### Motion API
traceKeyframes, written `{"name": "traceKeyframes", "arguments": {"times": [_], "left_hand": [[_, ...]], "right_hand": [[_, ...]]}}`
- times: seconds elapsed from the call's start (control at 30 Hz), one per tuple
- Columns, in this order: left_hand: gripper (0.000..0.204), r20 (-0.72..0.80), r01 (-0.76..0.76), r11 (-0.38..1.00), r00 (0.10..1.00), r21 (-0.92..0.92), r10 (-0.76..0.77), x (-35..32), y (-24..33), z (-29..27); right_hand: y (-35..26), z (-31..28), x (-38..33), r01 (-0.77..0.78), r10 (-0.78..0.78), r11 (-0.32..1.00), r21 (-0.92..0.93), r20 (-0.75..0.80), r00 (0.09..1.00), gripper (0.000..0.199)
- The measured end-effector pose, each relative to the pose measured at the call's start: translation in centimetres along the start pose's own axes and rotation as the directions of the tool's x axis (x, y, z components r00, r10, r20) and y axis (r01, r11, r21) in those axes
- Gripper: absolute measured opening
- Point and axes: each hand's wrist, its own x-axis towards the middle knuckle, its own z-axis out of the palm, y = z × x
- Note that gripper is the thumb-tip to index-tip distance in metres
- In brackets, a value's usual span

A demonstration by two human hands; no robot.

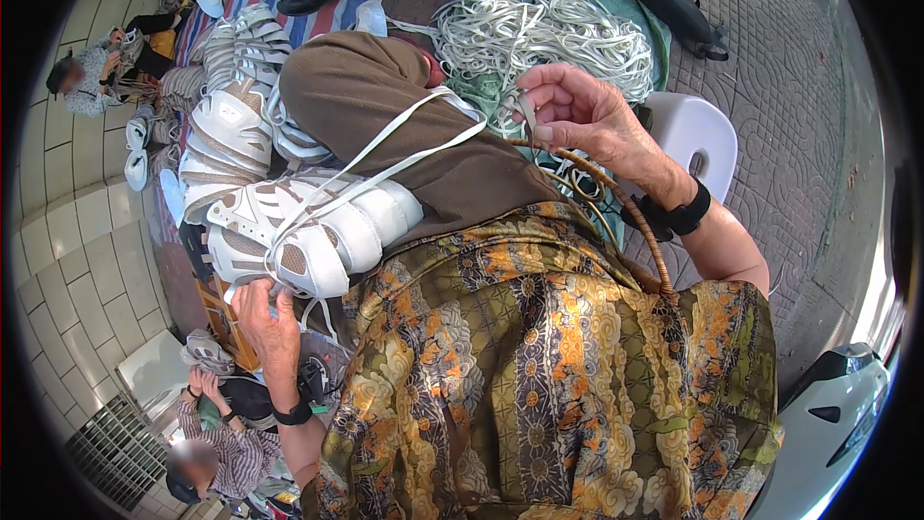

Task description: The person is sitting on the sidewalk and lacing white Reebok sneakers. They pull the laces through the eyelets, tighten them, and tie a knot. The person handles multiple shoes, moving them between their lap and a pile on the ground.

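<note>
At the left, my left hand [265, 327] is closed on the lower edge of a white and beige sneaker upper [274, 236]; its fingertips are partly hidden behind the upper. A long white shoelace [404, 125] runs out of this upper and loops across my brown trouser leg [356, 87]. Over on the right, my right hand [592, 125] is raised with thumb and fingers pinched on a thin grey strip [526, 116]. Whether that strip belongs to the lace, I cannot tell. More white uppers [231, 130] lie nested in a curving row beyond the left hand.
A tangled heap of white laces [549, 43] lies on green sheeting [654, 29]. Beside my right arm are a wicker basket handle [640, 221] and a white plastic stool [707, 140]. A black bag [669, 5] lies at upper right. Two people work at the left, one with an upper [207, 354].
</note>
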Motion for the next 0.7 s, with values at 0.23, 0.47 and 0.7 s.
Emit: {"name": "traceKeyframes", "arguments": {"times": [0.23, 0.47, 0.7], "left_hand": [[0.025, -0.007, -0.003, 1.000, 1.000, 0.004, 0.003, -0.1, 0.1, 0.1], [0.020, -0.018, -0.013, 1.000, 1.000, -0.017, 0.012, 0.2, 0.4, -0.3], [0.029, -0.059, -0.012, 0.999, 0.998, -0.045, 0.010, 0.1, 0.5, 0.4]], "right_hand": [[0.1, 0.0, 0.1, -0.001, 0.001, 1.000, -0.022, -0.011, 1.000, 0.044], [-1.4, -1.6, 1.2, 0.061, -0.063, 0.997, -0.044, -0.051, 0.997, 0.038], [-10.8, -12.2, 8.7, 0.377, -0.379, 0.923, -0.074, -0.329, 0.865, 0.023]]}}
